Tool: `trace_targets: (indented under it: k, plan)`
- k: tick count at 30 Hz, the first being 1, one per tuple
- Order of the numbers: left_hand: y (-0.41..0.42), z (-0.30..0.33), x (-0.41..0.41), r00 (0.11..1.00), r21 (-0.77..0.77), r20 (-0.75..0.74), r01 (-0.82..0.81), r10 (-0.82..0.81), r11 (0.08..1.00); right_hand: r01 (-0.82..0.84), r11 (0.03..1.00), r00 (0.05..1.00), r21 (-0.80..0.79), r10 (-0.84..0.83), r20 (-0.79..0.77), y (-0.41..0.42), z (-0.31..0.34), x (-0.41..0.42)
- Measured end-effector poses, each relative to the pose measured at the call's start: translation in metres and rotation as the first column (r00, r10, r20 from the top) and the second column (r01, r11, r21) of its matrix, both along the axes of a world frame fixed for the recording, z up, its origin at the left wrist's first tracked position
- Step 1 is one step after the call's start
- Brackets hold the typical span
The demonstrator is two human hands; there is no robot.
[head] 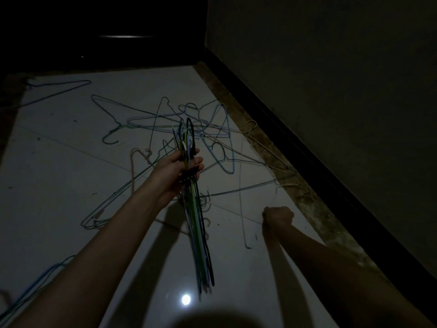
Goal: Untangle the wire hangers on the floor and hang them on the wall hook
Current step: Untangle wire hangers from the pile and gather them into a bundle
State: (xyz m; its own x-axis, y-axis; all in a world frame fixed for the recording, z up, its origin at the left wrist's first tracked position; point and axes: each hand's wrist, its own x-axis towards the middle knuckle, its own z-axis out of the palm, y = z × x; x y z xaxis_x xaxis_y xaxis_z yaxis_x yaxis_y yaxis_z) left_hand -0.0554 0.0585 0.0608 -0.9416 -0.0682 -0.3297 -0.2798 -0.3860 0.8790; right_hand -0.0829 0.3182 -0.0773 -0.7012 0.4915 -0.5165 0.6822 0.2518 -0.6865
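Tiled floor (71,162), two hands: left hand (176,172) gripping hanger bundle (197,223), right hand (279,217) fisted.

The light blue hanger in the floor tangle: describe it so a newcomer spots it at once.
Start at the dark baseboard along the right wall, then move left onto the white floor. The light blue hanger lies at the tangle's right edge, its thicker, paler wire standing out from the thin greenish ones.

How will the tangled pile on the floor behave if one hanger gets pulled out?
The pile will likely drag along as a clump, since its wires cross and hook through each other. Each hanger looks thin, so probably light and springy. On the glossy floor it should slide easily.
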Motion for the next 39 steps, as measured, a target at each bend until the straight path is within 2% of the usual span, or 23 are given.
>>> trace_targets:
  k: [2,4,8,13,17,26,29,36,39]
  plan:
    - [0.001,0.002,0.0,1.0,0.006,-0.001,-0.004,0.004,1.0,0.085,0.98,0.994,-0.182,-0.095,-0.046,0.007,0.01,0.003]
    - [0.005,0.005,-0.002,1.0,0.013,-0.002,0.004,-0.004,1.0,0.136,0.944,0.985,-0.3,-0.162,-0.062,0.012,0.021,0.003]
    - [0.019,0.011,-0.003,1.0,0.043,-0.002,0.02,-0.02,0.999,0.092,0.904,0.983,-0.417,-0.149,-0.106,0.022,0.049,0.008]
    - [0.047,0.019,-0.005,0.999,0.104,0.001,0.043,-0.043,0.994,-0.017,0.932,0.969,-0.362,-0.074,-0.237,0.044,0.117,0.025]
    - [0.059,0.027,-0.008,0.997,0.162,-0.035,0.077,-0.072,0.984,-0.172,0.951,0.941,-0.256,0.082,-0.329,0.053,0.171,0.034]
    - [0.045,0.043,0.0,0.996,0.233,-0.079,0.055,-0.037,0.971,-0.352,0.901,0.911,-0.252,0.269,-0.313,0.012,0.227,0.048]
    - [0.025,0.047,0.007,0.996,0.21,-0.09,0.019,0.0,0.977,-0.446,0.854,0.876,-0.267,0.355,-0.327,-0.022,0.238,0.056]
    - [-0.036,0.054,0.021,0.989,0.232,-0.014,-0.137,0.144,0.963,-0.695,0.672,0.714,-0.256,0.6,-0.361,-0.124,0.234,0.064]
    - [-0.057,0.059,0.027,0.972,0.24,-0.009,-0.225,0.234,0.944,-0.764,0.615,0.641,-0.196,0.687,-0.342,-0.16,0.226,0.067]
